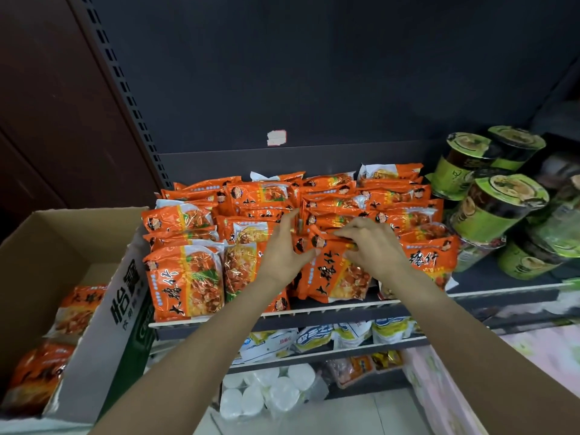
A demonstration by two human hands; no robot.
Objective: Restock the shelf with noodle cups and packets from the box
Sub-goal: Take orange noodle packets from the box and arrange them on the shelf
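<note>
Several rows of orange noodle packets (185,277) fill the dark shelf (345,306) in front of me. Both hands rest on one orange packet (332,271) standing at the front of the middle row. My left hand (282,249) grips its upper left edge, and my right hand (373,243) pinches its top right corner. Green noodle cups (489,211) are stacked at the right end of the shelf. An open cardboard box (103,324) at my left holds a few more orange packets (78,312).
Lower shelves carry white and yellow bags (317,337) and wrapped white rolls (270,394). A slotted metal upright (125,98) and a dark wooden panel (47,105) stand to the left. A pink patterned surface (439,387) lies at the lower right.
</note>
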